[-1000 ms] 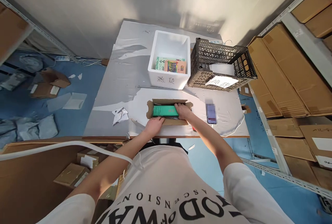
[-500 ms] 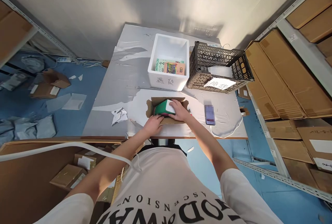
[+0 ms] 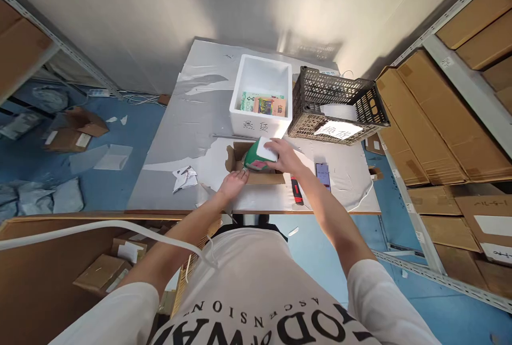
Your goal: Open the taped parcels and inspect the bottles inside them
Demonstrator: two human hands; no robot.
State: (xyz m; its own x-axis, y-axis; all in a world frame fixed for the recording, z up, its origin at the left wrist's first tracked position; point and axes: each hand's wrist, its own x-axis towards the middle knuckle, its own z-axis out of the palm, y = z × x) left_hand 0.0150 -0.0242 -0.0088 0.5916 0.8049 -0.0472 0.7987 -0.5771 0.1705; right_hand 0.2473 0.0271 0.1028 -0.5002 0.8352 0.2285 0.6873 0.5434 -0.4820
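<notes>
My right hand [image 3: 285, 156] grips a green and white box [image 3: 256, 155] at its white end, thumb and fingers on opposite sides. This box is tilted, its right end raised out of an open cardboard box [image 3: 266, 178] and its left end still within the walls. A pink patch shows on its near side. My left hand [image 3: 235, 183] is closed over the near left edge of the cardboard box. Just right of that box lies a red and black box cutter [image 3: 296, 190], under my right forearm.
A white foam box [image 3: 260, 125] with colourful packets stands behind, beside a black plastic crate [image 3: 340, 115] with a handwritten label. A phone [image 3: 322, 175] on a white cable lies at right, crumpled paper [image 3: 185, 178] at left. Shelves of cartons [image 3: 432, 121] flank the right side.
My right hand has lifted and tilted the green and white box partly out of the cardboard box. My left hand has shifted slightly left. The box cutter now shows more fully.
</notes>
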